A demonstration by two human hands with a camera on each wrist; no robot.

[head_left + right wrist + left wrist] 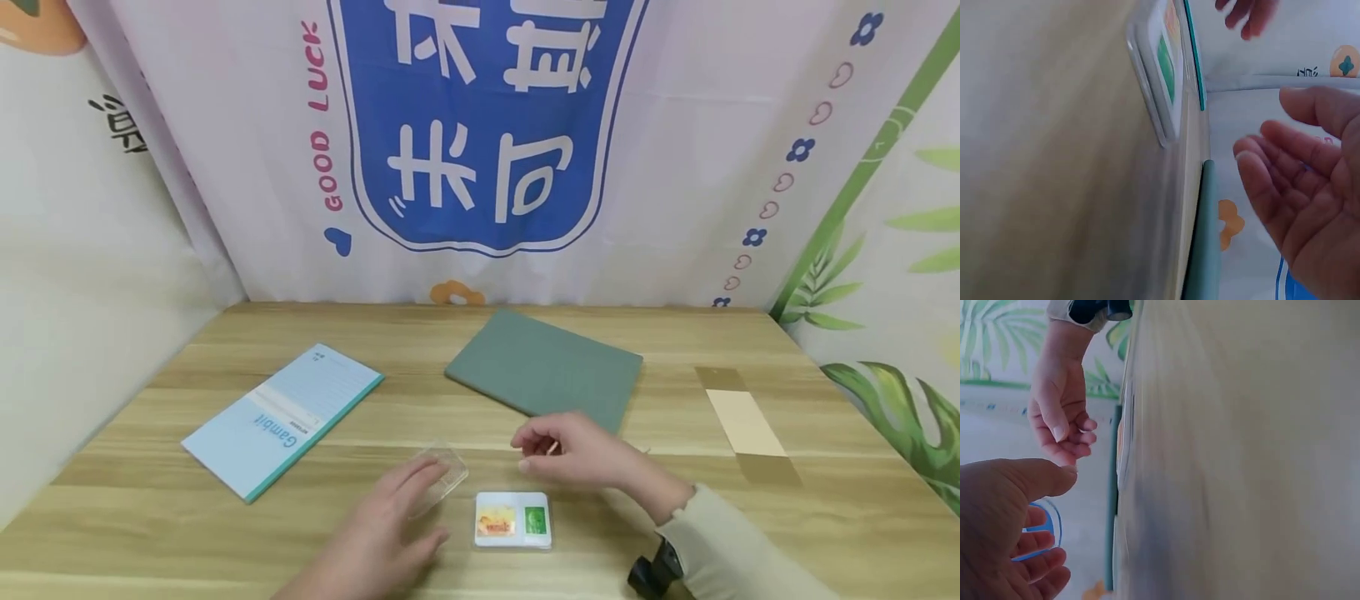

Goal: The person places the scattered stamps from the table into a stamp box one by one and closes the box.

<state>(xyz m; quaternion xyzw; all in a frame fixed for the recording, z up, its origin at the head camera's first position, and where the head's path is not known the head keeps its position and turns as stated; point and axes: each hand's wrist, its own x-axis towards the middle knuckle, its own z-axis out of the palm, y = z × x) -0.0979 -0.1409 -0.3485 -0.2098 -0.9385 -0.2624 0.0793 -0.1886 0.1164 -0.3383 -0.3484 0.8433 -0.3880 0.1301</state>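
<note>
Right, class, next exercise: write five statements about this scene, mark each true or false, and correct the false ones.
1. The blue notepad lies to the left of the green book. True.
2. The right hand holds the blue notepad. False: it holds nothing.
3. The white case has a green label on it. True.
4. The white case lies on the green book. False: it lies on the table.
5. The left hand is nearer the clear plastic piece than the right hand is. True.

Clear panel (453,475) — near flat white case (519,520)
</note>
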